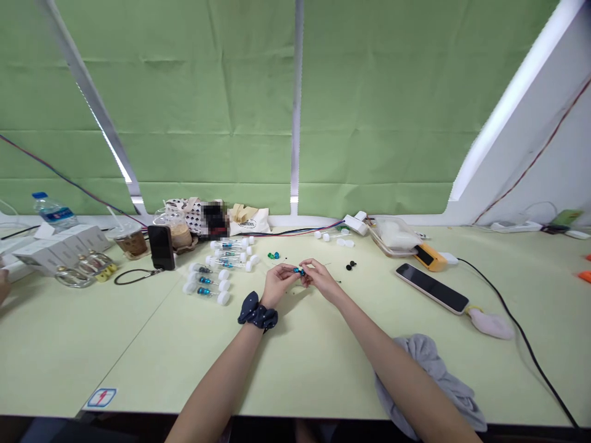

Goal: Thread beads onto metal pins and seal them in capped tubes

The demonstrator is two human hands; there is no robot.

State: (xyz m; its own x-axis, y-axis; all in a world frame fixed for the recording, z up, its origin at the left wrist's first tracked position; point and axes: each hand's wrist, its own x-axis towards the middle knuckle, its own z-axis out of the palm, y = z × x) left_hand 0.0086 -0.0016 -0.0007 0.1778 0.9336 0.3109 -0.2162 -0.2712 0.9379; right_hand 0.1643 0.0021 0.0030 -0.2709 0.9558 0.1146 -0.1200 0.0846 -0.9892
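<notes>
Both of my hands meet over the middle of the table, pinching a small shiny blue part [299, 271] with a dark section between them. My left hand [276, 284], with a dark dotted scrunchie [257, 314] on the wrist, holds its left end. At the other end are the closed fingertips of my right hand [321, 280]. Just beyond my hands lie small green and blue pieces [274, 255]. To the left, several clear tubes with white caps [210, 280] lie in rows, some with blue parts inside. Two or so black round pieces [351, 266] rest to the right.
A smartphone [431, 288], a yellow device [430, 257] and a plastic tray [392, 237] are on the right. Grey cloth [434, 375] lies under my right forearm. An upright phone [161, 247] and drink cups [130, 240] stand left. Another person's hand [4, 286] shows at the left edge.
</notes>
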